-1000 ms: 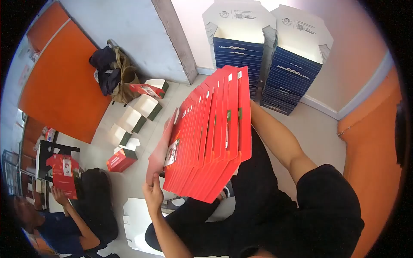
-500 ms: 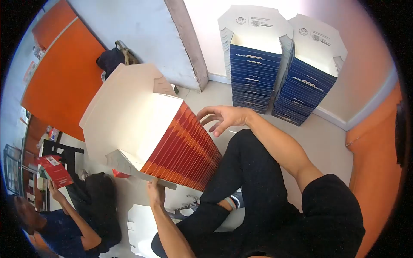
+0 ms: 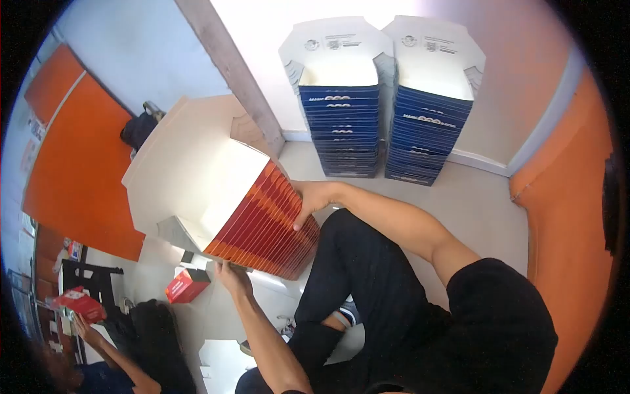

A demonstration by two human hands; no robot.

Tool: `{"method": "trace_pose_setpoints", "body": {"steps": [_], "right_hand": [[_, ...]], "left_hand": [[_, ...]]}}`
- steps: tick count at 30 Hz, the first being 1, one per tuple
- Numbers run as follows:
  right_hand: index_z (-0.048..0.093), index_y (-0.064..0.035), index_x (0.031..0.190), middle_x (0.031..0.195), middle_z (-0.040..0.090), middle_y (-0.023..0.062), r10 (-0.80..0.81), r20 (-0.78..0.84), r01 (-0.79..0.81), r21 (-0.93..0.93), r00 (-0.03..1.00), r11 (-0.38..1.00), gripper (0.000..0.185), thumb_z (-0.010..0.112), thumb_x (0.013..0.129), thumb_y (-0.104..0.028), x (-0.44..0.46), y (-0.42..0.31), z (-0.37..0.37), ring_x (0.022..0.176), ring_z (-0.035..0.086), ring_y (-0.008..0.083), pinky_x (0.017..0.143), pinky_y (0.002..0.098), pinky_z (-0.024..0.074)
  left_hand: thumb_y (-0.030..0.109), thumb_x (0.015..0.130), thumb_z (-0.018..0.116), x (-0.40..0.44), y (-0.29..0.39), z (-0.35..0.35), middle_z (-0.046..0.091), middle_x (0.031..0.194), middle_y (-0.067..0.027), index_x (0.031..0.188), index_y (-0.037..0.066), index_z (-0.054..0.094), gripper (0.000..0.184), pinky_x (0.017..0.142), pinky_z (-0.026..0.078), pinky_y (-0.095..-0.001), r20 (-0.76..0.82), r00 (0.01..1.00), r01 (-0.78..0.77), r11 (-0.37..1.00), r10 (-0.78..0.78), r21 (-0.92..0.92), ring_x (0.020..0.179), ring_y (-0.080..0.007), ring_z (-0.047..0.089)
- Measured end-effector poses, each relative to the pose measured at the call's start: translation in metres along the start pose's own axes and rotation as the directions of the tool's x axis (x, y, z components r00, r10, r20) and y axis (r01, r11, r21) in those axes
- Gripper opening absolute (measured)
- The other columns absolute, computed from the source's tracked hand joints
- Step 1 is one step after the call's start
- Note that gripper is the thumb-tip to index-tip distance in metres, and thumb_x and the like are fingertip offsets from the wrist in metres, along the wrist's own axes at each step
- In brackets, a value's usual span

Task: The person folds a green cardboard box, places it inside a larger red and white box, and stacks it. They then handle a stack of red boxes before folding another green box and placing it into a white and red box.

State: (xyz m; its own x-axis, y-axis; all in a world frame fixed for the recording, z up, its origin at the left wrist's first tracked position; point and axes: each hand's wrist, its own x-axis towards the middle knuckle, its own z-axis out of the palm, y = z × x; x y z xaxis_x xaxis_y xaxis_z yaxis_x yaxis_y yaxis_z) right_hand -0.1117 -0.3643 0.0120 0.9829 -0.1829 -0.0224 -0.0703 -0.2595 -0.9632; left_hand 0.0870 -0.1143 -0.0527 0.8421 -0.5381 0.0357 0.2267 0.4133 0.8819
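A tall stack of nested red cardboard boxes (image 3: 259, 220), white inside, leans at a slant in front of my knees. Its open top faces the upper left, with a wide white flap raised behind it. My right hand (image 3: 316, 198) is pressed against the far right side of the stack, thumb along the red wall and the other fingers hidden behind. Under the near lower edge, my left hand (image 3: 233, 279) supports the stack, its fingertips partly covered by the boxes. Both hands hold the stack between them.
Two tall stacks of nested blue boxes (image 3: 341, 125) stand by the wall. A red box (image 3: 188, 285) lies on the floor. At lower left another person holds a red box (image 3: 79, 305). White cardboard (image 3: 226, 364) lies near my legs, and an orange panel (image 3: 85, 157) stands left.
My right hand has gone from open beside the stack to gripping its side. The view has shifted, the red stack stands slightly more upright, and a red box on the floor shows more fully.
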Motion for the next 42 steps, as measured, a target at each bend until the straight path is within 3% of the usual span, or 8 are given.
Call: {"method": "trace_pose_setpoints", "body": {"steps": [19,27,29,33,35,38,40,42], "right_hand": [[0.024,0.0015,0.154,0.15,0.041,0.0239,-0.114,-0.852,-0.152,-0.221,0.511,0.964,0.115,0.093,0.068,-0.032,-0.255,0.05,0.007,0.142,0.038,0.0374,0.119,0.0475,0.0301],[0.012,0.0033,0.155,0.152,0.034,0.0254,-0.156,-0.96,-0.333,-0.23,0.234,0.914,0.127,0.095,0.067,-0.035,-0.362,0.044,0.047,0.141,0.038,0.0392,0.117,0.0502,0.0317],[0.021,0.0005,0.153,0.155,0.03,0.0197,-0.668,-0.744,-0.484,-0.586,0.003,0.65,0.118,0.095,0.069,-0.035,-0.377,0.004,0.037,0.143,0.036,0.0335,0.119,0.0521,0.0257],[0.035,-0.003,0.148,0.143,0.044,0.0167,-0.79,-0.583,-0.628,-0.691,0.19,0.359,0.11,0.096,0.063,-0.037,-0.41,-0.1,0.028,0.137,0.042,0.0335,0.119,0.0576,0.0207],[0.052,-0.0114,0.138,0.12,0.055,0.0098,-0.461,-0.747,-0.783,-0.601,0.479,0.162,0.091,0.095,0.06,-0.032,-0.421,-0.127,0.034,0.124,0.049,0.0311,0.115,0.0601,0.0179],[0.062,-0.0123,0.114,0.104,0.056,0.0046,-0.505,-0.755,-0.832,-0.542,0.418,0.122,0.061,0.092,0.062,-0.024,-0.43,-0.118,0.042,0.11,0.052,0.0296,0.106,0.0546,0.0267],[0.061,-0.0126,0.111,0.104,0.056,0.0049,-0.505,-0.768,-0.868,-0.492,0.395,0.07,0.057,0.091,0.064,-0.022,-0.442,-0.113,0.043,0.108,0.052,0.0303,0.102,0.0533,0.0293],[0.061,-0.0119,0.109,0.103,0.057,0.0059,-0.544,-0.771,-0.889,-0.448,0.331,0.093,0.052,0.089,0.066,-0.019,-0.449,-0.108,0.029,0.108,0.052,0.0308,0.099,0.0505,0.0299]], "left_hand": [[0.013,0.098,0.058,0.004,-0.089,0.24,0.063,0.13,-0.0121,0.132,0.005,0.056,0.035,0.103,0.043,-0.0418,0.541,0.64,0.375,0.836,-0.546,0.4,0.121,-0.0249,0.056],[0.026,0.099,0.065,-0.036,-0.062,0.329,0.07,0.091,-0.0024,0.109,0.002,0.071,0.027,0.077,0.05,-0.0291,0.72,0.18,-0.366,0.634,-0.67,0.681,0.083,-0.0129,0.061],[0.021,0.099,0.061,-0.057,-0.061,0.342,0.074,0.108,-0.0201,0.118,-0.002,0.069,0.031,0.089,0.05,-0.0381,0.721,0.163,-0.437,0.606,-0.673,0.664,0.099,-0.0294,0.068],[0.015,0.097,0.062,-0.096,-0.081,0.359,0.073,0.11,-0.0211,0.118,0.0,0.069,0.027,0.094,0.05,-0.0384,0.817,0.027,-0.382,0.749,-0.577,0.541,0.103,-0.0329,0.069],[0.012,0.097,0.061,-0.121,-0.096,0.363,0.073,0.11,-0.0196,0.123,0.001,0.067,0.03,0.094,0.05,-0.0382,0.84,0.024,-0.401,0.765,-0.542,0.504,0.105,-0.032,0.068],[0.014,0.097,0.061,-0.167,-0.119,0.363,0.065,0.128,-0.0228,0.139,0.001,0.055,0.044,0.099,0.047,-0.0396,0.872,0.046,-0.232,0.844,-0.488,0.484,0.118,-0.035,0.062],[0.025,0.101,0.058,-0.217,-0.148,0.35,0.046,0.146,-0.0305,0.15,0.0,0.039,0.059,0.109,0.04,-0.0449,0.828,0.54,-0.402,0.819,-0.149,0.409,0.133,-0.0429,0.047],[0.038,0.103,0.053,-0.268,-0.167,0.335,0.027,0.155,-0.0373,0.155,-0.003,0.028,0.071,0.117,0.03,-0.0501,0.701,0.598,-0.139,0.811,-0.388,0.568,0.143,-0.0514,0.03]]}}
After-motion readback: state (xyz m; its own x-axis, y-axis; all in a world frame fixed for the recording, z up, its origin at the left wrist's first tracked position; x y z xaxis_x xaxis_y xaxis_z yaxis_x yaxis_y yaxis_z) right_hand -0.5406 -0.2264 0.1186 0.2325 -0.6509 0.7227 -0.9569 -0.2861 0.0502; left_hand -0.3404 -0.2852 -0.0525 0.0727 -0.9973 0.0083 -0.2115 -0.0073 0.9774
